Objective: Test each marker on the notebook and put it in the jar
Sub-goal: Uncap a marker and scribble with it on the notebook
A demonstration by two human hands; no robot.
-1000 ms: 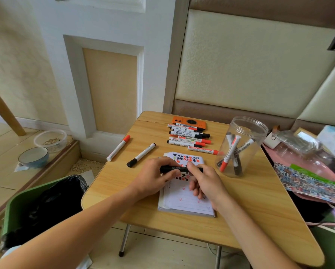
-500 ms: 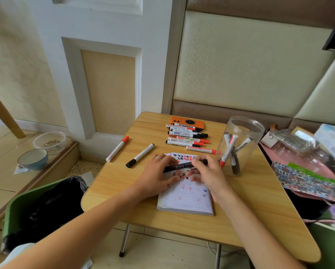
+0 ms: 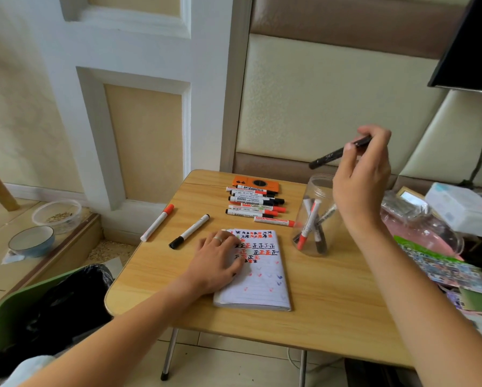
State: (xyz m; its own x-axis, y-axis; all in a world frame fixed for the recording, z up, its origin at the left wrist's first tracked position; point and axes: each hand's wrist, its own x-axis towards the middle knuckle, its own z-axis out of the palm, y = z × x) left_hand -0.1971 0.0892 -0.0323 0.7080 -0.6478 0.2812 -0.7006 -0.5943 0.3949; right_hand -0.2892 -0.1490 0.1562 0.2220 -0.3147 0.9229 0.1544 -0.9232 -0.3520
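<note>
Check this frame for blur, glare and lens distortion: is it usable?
Head view: usable; even daylight, soft shadows. The black marker and right hand above the jar are slightly motion-blurred; the notebook under the left hand is sharp; wide-angle bending shows at the edges.

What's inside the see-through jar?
The jar holds a few markers standing tilted, some with red caps, some with dark ones. The right hand, holding a black marker above it, covers part of the jar's right side, so the exact count is unclear.
</note>
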